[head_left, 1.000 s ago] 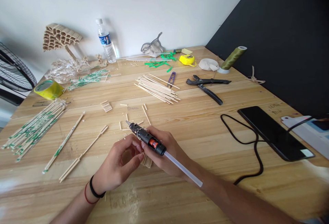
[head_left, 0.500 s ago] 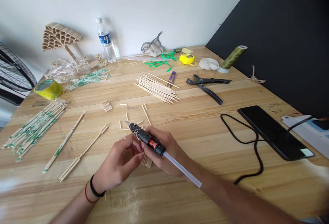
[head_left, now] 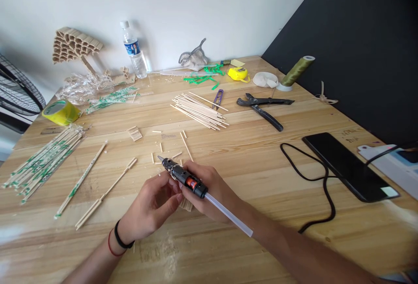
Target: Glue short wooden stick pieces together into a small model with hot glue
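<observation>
My right hand (head_left: 214, 190) is wrapped round a black glue gun (head_left: 184, 177) with an orange switch, its tip pointing up and left and a clear glue stick (head_left: 228, 214) poking out behind. My left hand (head_left: 152, 205) is curled beside it, its fingers closed on a small piece made of short wooden sticks (head_left: 187, 205) that shows just below the two hands. Short cut stick bits (head_left: 161, 148) lie on the wooden table (head_left: 248, 162) right ahead of the gun's tip.
A pile of bare sticks (head_left: 199, 111) lies mid-table, wrapped chopsticks (head_left: 42, 162) at left, black cutters (head_left: 263, 109), purple snips (head_left: 218, 99), yellow tape (head_left: 61, 112), a water bottle (head_left: 133, 53), a thread spool (head_left: 295, 71), a phone (head_left: 349, 166) and a black cable (head_left: 323, 188) at right.
Both hands and the glue gun have shifted very slightly left and up; the grip is unchanged.
</observation>
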`<state>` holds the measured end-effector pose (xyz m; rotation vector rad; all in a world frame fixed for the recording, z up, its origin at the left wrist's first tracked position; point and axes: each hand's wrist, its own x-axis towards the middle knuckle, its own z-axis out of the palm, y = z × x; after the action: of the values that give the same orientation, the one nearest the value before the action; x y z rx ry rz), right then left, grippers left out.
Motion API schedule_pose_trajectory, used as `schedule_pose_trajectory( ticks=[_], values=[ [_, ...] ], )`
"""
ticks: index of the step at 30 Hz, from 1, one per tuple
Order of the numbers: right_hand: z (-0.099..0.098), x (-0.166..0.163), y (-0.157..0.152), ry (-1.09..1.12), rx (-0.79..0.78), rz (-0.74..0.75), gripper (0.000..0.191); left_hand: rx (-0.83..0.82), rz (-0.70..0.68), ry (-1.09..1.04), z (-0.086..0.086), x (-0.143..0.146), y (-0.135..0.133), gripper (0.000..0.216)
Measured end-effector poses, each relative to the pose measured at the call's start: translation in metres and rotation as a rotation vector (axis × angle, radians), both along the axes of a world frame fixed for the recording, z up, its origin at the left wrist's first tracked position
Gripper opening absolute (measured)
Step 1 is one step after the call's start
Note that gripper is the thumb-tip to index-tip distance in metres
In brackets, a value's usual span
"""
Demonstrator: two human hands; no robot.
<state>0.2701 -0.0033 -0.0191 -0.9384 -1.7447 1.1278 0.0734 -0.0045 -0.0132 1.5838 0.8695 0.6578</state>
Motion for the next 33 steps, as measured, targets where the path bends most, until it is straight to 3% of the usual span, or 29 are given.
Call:
schedule_pose_trajectory(
  ticks=[12,16,22,33],
  values=[
    [-0.0025,-0.0003,-0.0001,-0.020,0.021,-0.010,0.017,-0.034,-0.007,-0.006,0.0001,0.0008,0.0014,0.022],
    [-0.0041,-0.0014,-0.0009,-0.022,0.002,-0.110,0.018,-0.125,0.013,-0.079,-0.0007,0.0015,0.0010,0.019],
    [-0.0018,-0.0015,-0.0002,-0.011,-0.057,-0.245,0.015,-0.068,0.045,-0.124,-0.0043,0.0006,0.0005,0.015],
    [0.0037,-0.0023,-0.0011,0.026,-0.071,-0.212,0.021,-0.056,0.029,-0.111,-0.0042,0.0004,-0.0002,0.015]
  ],
)
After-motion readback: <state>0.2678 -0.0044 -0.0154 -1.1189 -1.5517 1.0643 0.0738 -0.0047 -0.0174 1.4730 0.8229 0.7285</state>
